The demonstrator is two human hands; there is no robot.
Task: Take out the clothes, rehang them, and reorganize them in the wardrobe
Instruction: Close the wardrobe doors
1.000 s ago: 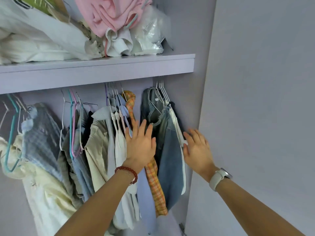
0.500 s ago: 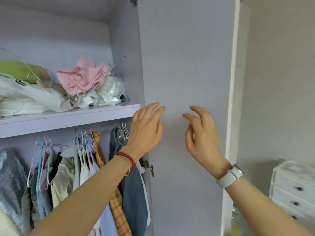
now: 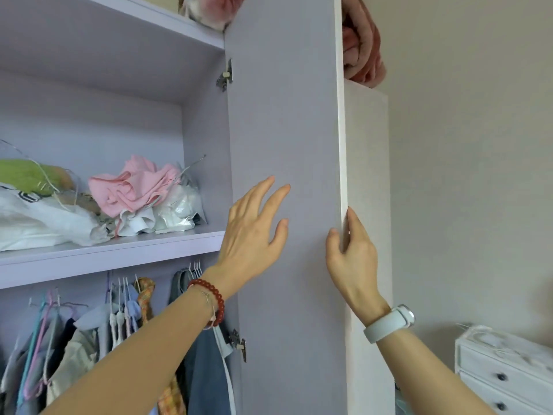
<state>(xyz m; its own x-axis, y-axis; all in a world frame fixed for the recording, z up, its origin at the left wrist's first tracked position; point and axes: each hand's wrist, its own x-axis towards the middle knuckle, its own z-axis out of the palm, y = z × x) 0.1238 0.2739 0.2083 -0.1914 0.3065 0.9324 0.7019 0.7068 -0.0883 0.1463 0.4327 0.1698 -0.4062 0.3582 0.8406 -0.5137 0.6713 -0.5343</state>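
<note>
Gripping the free edge of the open wardrobe door [image 3: 287,145], the right hand [image 3: 353,259] curls its thumb on the lilac inner face while its fingers wrap round to the white outer side. Just beside it, the left hand [image 3: 254,232] hovers with fingers spread and straight in front of the same inner face; contact cannot be told. Below and to the left of the left wrist, the clothes [image 3: 119,339] hang on hangers under a shelf [image 3: 104,253]. Left of that hand, a pink garment [image 3: 134,184] lies crumpled on the shelf among white bags. Below the right forearm stands a white drawer chest [image 3: 505,372].
</note>
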